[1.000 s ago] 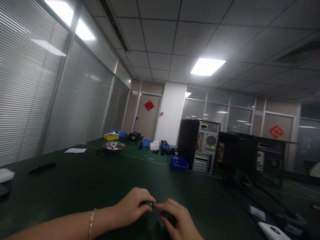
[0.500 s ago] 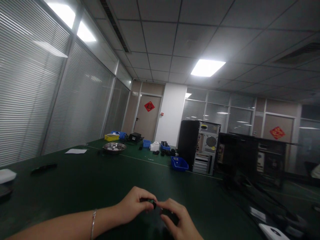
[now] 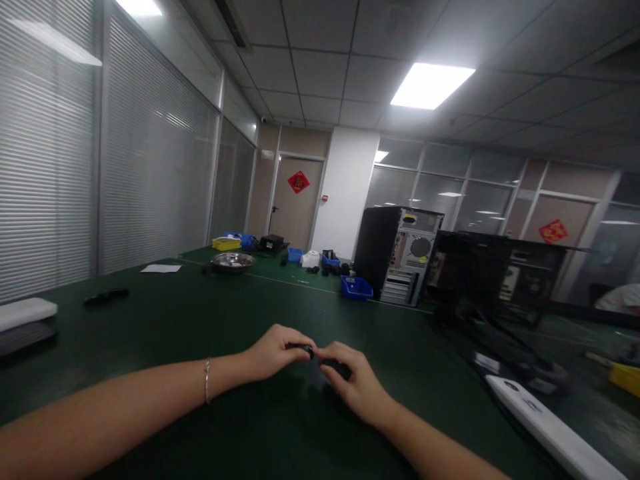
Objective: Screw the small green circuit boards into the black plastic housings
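Over the dark green table, both hands meet at the fingertips. My left hand pinches a small dark piece with a hint of green between thumb and fingers. My right hand reaches to the same spot, its index fingertip at the tip of that piece. A black object lies under the curled fingers of the right hand, mostly hidden; its kind cannot be made out.
A computer tower stands behind a blue bin. A metal bowl and a paper sheet lie further left. A dark slim item is at left; a white power strip at right.
The view has tilted down, so the hands and table appear higher and more of the right forearm shows. Both hands keep nearly the same pose around the small dark piece.
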Tool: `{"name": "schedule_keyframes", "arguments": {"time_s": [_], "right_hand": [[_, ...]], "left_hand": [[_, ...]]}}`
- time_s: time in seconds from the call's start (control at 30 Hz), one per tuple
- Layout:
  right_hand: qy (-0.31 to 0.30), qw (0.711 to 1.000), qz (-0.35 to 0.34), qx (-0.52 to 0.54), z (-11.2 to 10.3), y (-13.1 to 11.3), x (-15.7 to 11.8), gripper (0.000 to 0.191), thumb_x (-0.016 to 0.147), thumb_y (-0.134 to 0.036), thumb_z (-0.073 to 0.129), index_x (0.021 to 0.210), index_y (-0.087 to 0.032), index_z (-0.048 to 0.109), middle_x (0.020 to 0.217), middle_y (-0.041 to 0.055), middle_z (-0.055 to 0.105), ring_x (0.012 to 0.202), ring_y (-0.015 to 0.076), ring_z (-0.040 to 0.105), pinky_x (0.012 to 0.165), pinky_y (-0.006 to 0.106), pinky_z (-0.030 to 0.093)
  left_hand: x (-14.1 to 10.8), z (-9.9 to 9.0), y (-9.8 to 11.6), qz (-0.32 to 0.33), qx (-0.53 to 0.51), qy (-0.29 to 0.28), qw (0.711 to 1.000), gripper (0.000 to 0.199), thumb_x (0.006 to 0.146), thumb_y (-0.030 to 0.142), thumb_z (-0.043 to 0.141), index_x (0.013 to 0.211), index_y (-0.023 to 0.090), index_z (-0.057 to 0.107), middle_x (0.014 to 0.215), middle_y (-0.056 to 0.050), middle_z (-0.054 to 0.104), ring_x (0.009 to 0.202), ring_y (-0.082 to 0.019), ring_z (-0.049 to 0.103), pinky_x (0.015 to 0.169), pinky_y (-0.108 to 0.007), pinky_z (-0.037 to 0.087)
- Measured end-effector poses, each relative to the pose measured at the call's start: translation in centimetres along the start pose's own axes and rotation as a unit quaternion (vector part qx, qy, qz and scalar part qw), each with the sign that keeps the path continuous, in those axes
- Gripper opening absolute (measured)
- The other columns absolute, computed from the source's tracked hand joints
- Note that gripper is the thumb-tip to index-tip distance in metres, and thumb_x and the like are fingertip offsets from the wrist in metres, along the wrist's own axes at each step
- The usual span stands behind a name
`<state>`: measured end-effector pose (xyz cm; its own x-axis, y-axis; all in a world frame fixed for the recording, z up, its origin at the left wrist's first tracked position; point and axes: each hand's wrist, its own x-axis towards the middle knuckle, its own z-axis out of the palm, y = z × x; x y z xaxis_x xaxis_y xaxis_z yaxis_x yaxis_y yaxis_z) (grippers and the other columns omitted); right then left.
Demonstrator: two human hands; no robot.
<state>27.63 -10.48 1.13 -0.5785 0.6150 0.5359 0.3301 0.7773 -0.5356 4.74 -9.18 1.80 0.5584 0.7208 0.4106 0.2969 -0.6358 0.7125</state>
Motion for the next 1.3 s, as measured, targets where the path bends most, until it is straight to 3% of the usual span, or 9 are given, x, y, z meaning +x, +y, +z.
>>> {"name": "schedule_keyframes", "arguments": {"time_s": [0.17,0.37,0.57,0.7,0.87,1.0,1.1,1.2,1.3], "right_hand": [[0.005,1.0,0.002,-0.006,0.0,0.1,0.0,0.029,0.091,-0.018,0.06,0.119,-0.024,0.068,0.099,0.0071,0.071,0.092,0.0235,0.066,0.084,0.035,0.05],[0.009,1.0,0.004,-0.018,-0.2,0.0,-0.1,0.03,0.092,-0.018,0.059,0.121,-0.025,0.065,0.1,0.0066,0.071,0.093,0.0232,0.065,0.084,0.036,0.05],[0.013,0.999,0.002,-0.042,-0.1,0.1,-0.1,0.029,0.094,-0.019,0.059,0.121,-0.024,0.063,0.102,0.006,0.07,0.094,0.0215,0.065,0.084,0.036,0.05],[0.01,0.999,-0.001,-0.054,0.0,0.3,-0.2,0.023,0.097,-0.026,0.057,0.118,-0.018,0.061,0.107,0.0064,0.068,0.095,0.0215,0.065,0.084,0.041,0.053],[0.008,0.998,-0.007,-0.059,0.0,0.3,-0.3,0.024,0.098,-0.028,0.057,0.119,-0.017,0.06,0.116,0.0078,0.064,0.098,0.0221,0.065,0.085,0.043,0.054],[0.005,0.998,-0.006,-0.062,-0.1,0.1,-0.3,0.024,0.098,-0.027,0.056,0.119,-0.017,0.06,0.115,0.0075,0.065,0.096,0.0218,0.066,0.084,0.042,0.055],[0.002,0.998,-0.008,-0.062,-0.1,-0.1,-0.2,0.024,0.098,-0.027,0.057,0.119,-0.017,0.06,0.116,0.0077,0.065,0.098,0.0223,0.065,0.085,0.043,0.054],[0.001,0.998,-0.007,-0.062,-0.1,-0.2,-0.1,0.023,0.098,-0.027,0.057,0.118,-0.017,0.06,0.117,0.0078,0.064,0.1,0.0226,0.065,0.087,0.044,0.054],[-0.007,0.998,-0.003,-0.062,-0.1,-0.3,-0.1,0.023,0.097,-0.027,0.057,0.118,-0.017,0.06,0.115,0.0074,0.065,0.099,0.0227,0.065,0.087,0.044,0.053]], "left_hand": [[0.1,0.2,-0.3,-0.025,-0.03,0.0,0.999,0.025,0.086,0.024,0.061,0.107,0.021,0.074,0.09,-0.003,0.071,0.078,-0.019,0.063,0.072,-0.026,0.046],[0.6,0.1,-0.6,-0.058,-0.072,0.043,0.995,0.027,0.083,0.026,0.064,0.108,0.022,0.072,0.107,-0.006,0.064,0.099,-0.022,0.058,0.085,-0.031,0.045],[0.5,0.2,-0.4,-0.102,-0.13,0.053,0.985,0.022,0.086,0.034,0.062,0.097,0.018,0.073,0.099,-0.005,0.063,0.093,-0.022,0.057,0.084,-0.035,0.045],[0.6,0.6,-1.0,-0.114,-0.2,0.058,0.971,0.029,0.081,0.028,0.068,0.107,0.017,0.063,0.1,-0.005,0.064,0.096,-0.022,0.061,0.086,-0.036,0.047],[0.8,0.6,-1.6,-0.132,-0.254,0.082,0.955,0.028,0.071,0.021,0.076,0.093,0.015,0.06,0.107,-0.008,0.064,0.105,-0.024,0.062,0.093,-0.039,0.046],[0.8,0.2,-1.3,-0.141,-0.276,0.082,0.947,0.031,0.071,0.021,0.077,0.098,0.014,0.062,0.101,-0.008,0.067,0.101,-0.024,0.064,0.097,-0.042,0.045],[0.7,0.3,-1.0,-0.145,-0.303,0.077,0.939,0.04,0.074,0.022,0.076,0.109,0.016,0.058,0.11,-0.009,0.064,0.099,-0.023,0.066,0.095,-0.045,0.048],[0.7,0.6,-1.0,-0.147,-0.323,0.067,0.933,0.038,0.075,0.024,0.076,0.107,0.017,0.057,0.121,-0.012,0.06,0.096,-0.023,0.067,0.09,-0.047,0.051],[0.6,0.7,-1.2,-0.145,-0.318,0.055,0.935,0.036,0.075,0.022,0.075,0.107,0.015,0.061,0.118,-0.012,0.061,0.097,-0.023,0.065,0.09,-0.044,0.05]]}}
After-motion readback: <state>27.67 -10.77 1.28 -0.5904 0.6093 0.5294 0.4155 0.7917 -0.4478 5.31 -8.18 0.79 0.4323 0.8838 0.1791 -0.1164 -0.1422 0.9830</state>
